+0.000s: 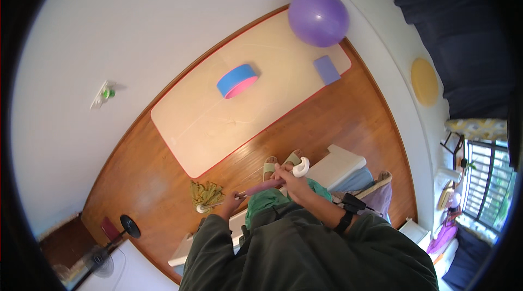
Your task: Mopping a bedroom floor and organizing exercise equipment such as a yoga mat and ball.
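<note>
A mop runs across in front of my body, with its yellow-green string head [206, 194] on the floor at the lower left. My left hand [233, 203] is closed around the thin metal part of the shaft, near the mop head. My right hand [293, 183] is wrapped round the upper end of the pinkish handle [264, 186]. A white hooked end [300, 167] sticks out beyond my right fingers. Below the handle, my feet in light green slippers [269, 168] stand on the wooden floor.
A cream mat [218, 133] with a red edge bears a blue-and-pink yoga wheel [236, 80], a purple block [327, 70] and a purple exercise ball [318, 18]. White furniture [338, 168] stands close at my right. A fan [129, 227] is at the lower left.
</note>
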`<state>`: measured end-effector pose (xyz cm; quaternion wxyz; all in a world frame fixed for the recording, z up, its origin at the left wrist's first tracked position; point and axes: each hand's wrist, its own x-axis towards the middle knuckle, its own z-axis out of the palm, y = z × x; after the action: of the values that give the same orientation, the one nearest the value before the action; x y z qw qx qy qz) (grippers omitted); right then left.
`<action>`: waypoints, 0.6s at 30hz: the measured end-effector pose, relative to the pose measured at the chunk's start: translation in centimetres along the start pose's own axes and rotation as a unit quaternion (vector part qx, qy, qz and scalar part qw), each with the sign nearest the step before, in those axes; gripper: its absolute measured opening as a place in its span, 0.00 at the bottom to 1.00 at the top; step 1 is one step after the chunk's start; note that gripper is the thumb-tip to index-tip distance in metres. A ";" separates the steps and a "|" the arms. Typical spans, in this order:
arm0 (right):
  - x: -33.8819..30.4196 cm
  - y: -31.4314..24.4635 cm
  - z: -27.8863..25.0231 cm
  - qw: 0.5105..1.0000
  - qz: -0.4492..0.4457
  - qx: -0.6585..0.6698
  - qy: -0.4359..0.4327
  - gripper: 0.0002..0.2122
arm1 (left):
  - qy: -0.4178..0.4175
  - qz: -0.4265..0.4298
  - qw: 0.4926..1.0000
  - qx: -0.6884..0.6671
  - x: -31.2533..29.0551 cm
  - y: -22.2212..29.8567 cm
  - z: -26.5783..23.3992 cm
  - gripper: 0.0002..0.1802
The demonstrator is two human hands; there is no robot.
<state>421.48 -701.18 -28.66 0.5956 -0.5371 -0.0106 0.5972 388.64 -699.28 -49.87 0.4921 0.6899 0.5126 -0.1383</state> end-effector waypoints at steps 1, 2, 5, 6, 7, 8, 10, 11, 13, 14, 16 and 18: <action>-0.7 0.7 1.6 0.997 0.079 0.019 -0.016 0.13 | 0.065 0.020 0.998 -0.001 -2.4 -0.9 -0.3 0.18; -0.9 0.8 2.5 0.996 0.089 0.009 -0.031 0.13 | 0.078 0.007 0.997 -0.011 -3.7 -1.5 -0.6 0.18; -1.5 -3.4 6.8 0.979 0.086 -0.068 -0.171 0.11 | 0.232 -0.002 0.971 -0.050 -6.0 -0.3 -3.2 0.17; -2.3 -5.5 9.1 0.958 0.032 -0.130 -0.254 0.10 | 0.256 -0.016 0.964 -0.068 -6.9 0.4 -4.8 0.15; -3.1 -7.3 11.0 0.924 -0.025 -0.186 -0.333 0.09 | 0.278 -0.028 0.956 -0.086 -7.9 1.3 -6.5 0.14; -3.5 -8.6 12.3 0.889 -0.051 -0.231 -0.391 0.06 | 0.295 -0.041 0.950 -0.093 -9.1 2.3 -8.3 0.14; -4.1 -11.0 15.0 0.874 -0.080 -0.230 -0.420 0.07 | 0.283 -0.040 0.958 -0.029 -11.5 4.5 -11.8 0.09; -4.2 -11.8 15.8 0.866 -0.114 -0.224 -0.432 0.08 | 0.303 -0.059 0.951 -0.037 -12.4 5.3 -12.7 0.09; -3.2 -13.1 16.1 0.883 -0.132 -0.177 -0.414 0.09 | 0.317 -0.038 0.948 0.014 -12.3 7.0 -15.1 0.08; -3.2 -14.1 16.7 0.867 -0.161 -0.167 -0.440 0.10 | 0.329 -0.043 0.943 0.033 -12.9 7.7 -16.3 0.08; -4.2 -16.6 18.2 0.841 -0.185 -0.142 -0.489 0.12 | 0.353 -0.065 0.933 0.043 -14.5 9.2 -18.4 0.08; -6.2 -18.1 20.3 0.823 -0.175 -0.133 -0.524 0.13 | 0.421 -0.013 0.907 0.026 -16.1 10.3 -20.9 0.11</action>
<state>419.10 -687.70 -4.41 0.5180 -0.2065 -0.4940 0.6671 383.76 -691.24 -23.20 0.2105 0.6897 0.6775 0.1449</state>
